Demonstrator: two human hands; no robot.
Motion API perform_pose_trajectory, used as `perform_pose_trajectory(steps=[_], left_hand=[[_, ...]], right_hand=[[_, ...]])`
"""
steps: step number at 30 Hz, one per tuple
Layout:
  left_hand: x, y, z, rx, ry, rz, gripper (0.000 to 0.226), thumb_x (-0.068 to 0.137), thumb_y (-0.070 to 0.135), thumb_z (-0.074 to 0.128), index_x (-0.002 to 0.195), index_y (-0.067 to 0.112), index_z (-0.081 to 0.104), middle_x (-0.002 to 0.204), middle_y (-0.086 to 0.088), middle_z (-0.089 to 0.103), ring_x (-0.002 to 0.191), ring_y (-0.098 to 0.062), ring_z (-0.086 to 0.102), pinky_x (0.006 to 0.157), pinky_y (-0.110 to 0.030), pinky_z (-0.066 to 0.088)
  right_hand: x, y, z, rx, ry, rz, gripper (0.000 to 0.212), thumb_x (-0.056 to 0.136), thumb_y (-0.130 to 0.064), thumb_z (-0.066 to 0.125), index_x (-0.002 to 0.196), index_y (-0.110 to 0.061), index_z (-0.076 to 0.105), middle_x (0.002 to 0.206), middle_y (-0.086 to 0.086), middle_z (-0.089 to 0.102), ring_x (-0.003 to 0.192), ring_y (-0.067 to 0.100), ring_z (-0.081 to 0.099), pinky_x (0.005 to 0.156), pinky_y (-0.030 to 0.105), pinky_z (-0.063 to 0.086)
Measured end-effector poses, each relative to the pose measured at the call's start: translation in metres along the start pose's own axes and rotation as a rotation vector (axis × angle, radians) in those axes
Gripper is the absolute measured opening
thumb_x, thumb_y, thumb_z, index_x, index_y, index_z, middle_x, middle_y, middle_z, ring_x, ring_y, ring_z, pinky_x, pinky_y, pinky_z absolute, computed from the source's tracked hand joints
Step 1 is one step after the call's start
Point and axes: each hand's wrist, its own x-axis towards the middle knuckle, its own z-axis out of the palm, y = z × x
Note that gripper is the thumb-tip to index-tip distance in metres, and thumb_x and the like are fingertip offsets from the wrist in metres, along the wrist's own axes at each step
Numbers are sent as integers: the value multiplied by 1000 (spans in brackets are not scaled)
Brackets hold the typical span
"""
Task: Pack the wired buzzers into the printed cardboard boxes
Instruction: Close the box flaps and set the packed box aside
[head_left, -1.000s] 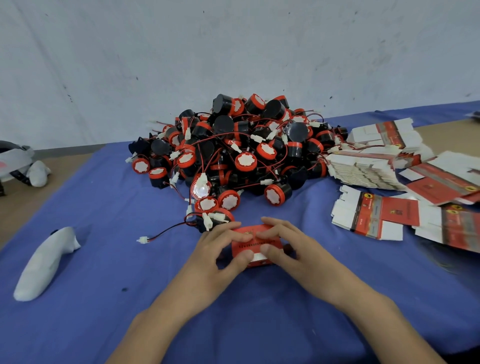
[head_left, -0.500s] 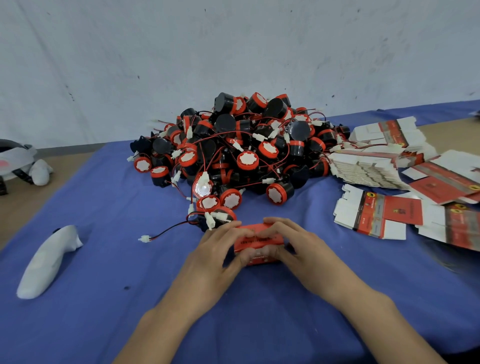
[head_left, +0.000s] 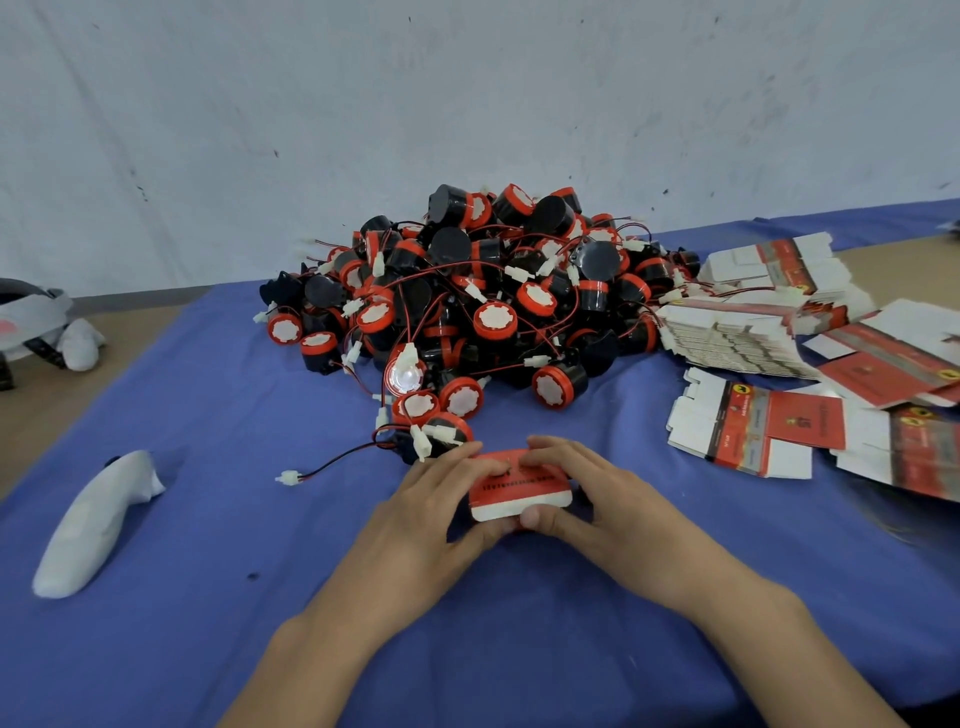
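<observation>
- Printed cardboard box (head_left: 519, 486): one item, red with a white near edge, held low over the blue cloth (head_left: 208, 623) at the centre of my view. I cannot tell whether a buzzer is inside.
- Left hand (head_left: 431, 514): clamped on the box's left end, fingers over the top, thumb at the near edge.
- Right hand (head_left: 597, 499): clamped on the right end in the same way. I judge that the two hands are shaping or closing the box.
- Loose buzzer (head_left: 436, 434): at 11 o'clock from the box, just beside the left fingertips. Its red-black lead trails to a white connector (head_left: 288, 477) at 9 o'clock.
- Buzzer heap (head_left: 483, 301): at 12 o'clock, large, wires tangled, all unpacked.
- Flat box blanks (head_left: 753, 431): at 1 to 3 o'clock, one thick stack plus loose sheets, none folded.
- White handheld object (head_left: 93, 519): at 9 o'clock, well apart, lying on the cloth.
- Progress: early, in my judgement. I see no finished box set aside anywhere, so one box is in hand and nearly the whole heap is left to pack.
</observation>
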Motion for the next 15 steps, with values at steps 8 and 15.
perform_pose_trajectory(steps=[8, 15], left_hand=[[-1, 2, -3, -138, 23, -33, 44, 85, 85, 31, 126, 71, 36, 137, 47, 34, 132, 18, 31, 94, -9, 39], [1, 2, -2, -281, 63, -92, 37, 95, 69, 37, 129, 60, 48, 120, 36, 52, 113, 0, 54, 86, -13, 47]], right_hand=[[1, -5, 0, 103, 45, -17, 42, 85, -74, 43, 125, -61, 47, 136, -40, 42, 119, -10, 50, 95, 17, 46], [3, -3, 3, 161, 74, -44, 25, 101, -49, 41, 123, -56, 49, 128, -30, 53, 110, 0, 59, 89, 23, 51]])
